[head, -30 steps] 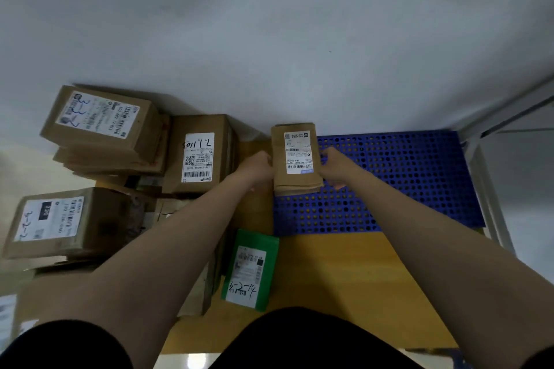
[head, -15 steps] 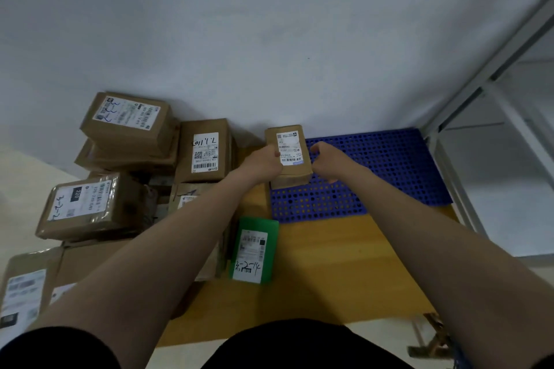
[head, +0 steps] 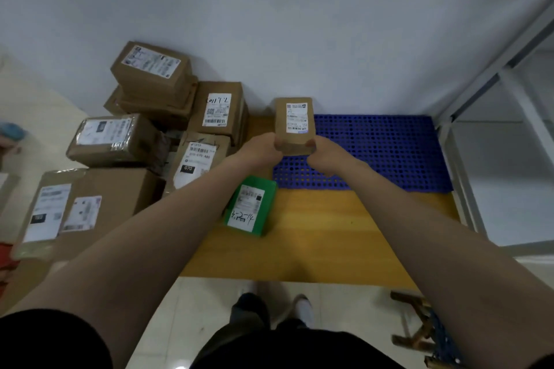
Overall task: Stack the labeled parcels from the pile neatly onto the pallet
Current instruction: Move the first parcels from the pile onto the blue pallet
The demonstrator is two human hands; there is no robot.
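A small brown cardboard parcel [head: 294, 126] with a white label sits at the far left corner of the blue perforated pallet [head: 380, 153]. My left hand [head: 261, 149] grips its near left corner and my right hand [head: 326, 156] grips its near right corner. A green parcel [head: 251, 206] with a handwritten label lies on the yellow platform [head: 323, 234] just left of the pallet's front corner. To the left lies the pile of labeled brown parcels [head: 144, 135], several boxes stacked against the wall.
A white wall rises behind the pallet and pile. A metal frame [head: 458, 144] stands along the pallet's right side. A large flat box [head: 78, 210] lies at the near left. My feet stand on the tiled floor [head: 209, 308] before the platform; a wooden piece [head: 416, 317] lies at the right.
The view pulled back and tilted down, so the floor and my feet show. Both hands slid from the parcel's sides to its near corners; the parcel stays at the pallet's far left corner.
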